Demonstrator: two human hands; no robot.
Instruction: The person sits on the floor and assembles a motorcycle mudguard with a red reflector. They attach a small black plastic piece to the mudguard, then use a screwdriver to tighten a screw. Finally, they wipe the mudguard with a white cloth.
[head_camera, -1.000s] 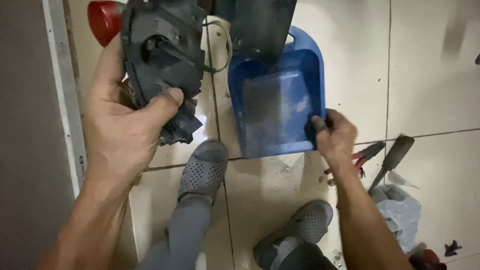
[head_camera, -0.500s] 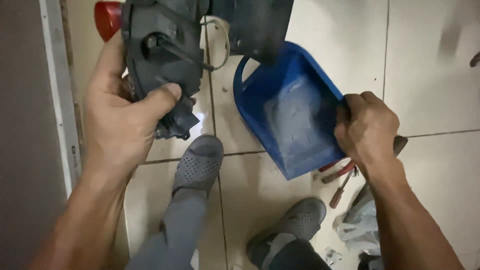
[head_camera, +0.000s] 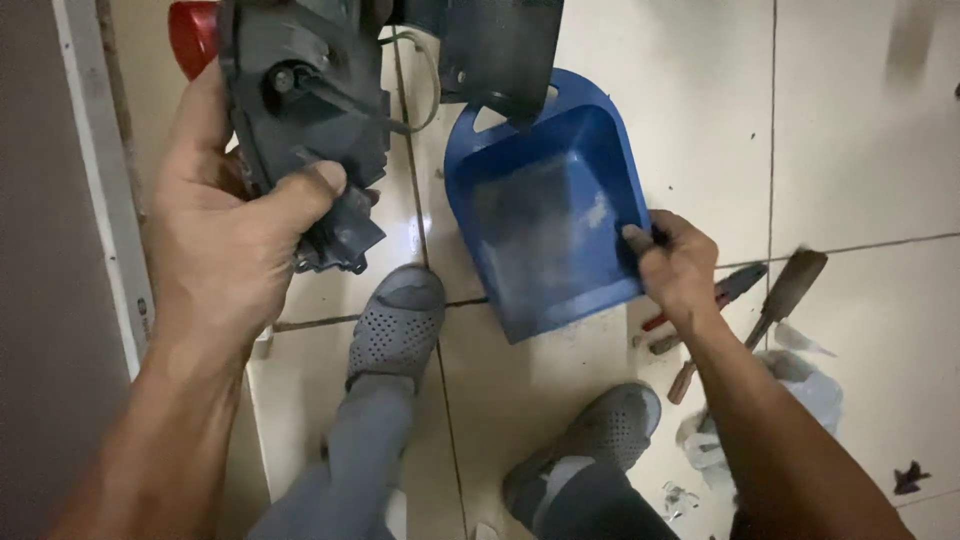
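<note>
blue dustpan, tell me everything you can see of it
The dustpan looks like blue plastic: a flat scoop with low side walls and a looped handle at its far end, partly behind the dark grey part that the left hand holds up. Pale dust streaks its inside. It sits over the tiled floor, right hand gripping its near corner.

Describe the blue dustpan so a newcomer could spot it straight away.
On the pale tiled floor, just ahead of the two grey perforated shoes, lies a blue plastic dustpan. The right hand grips its side rim. It is the only blue thing there, dusty inside.
</note>
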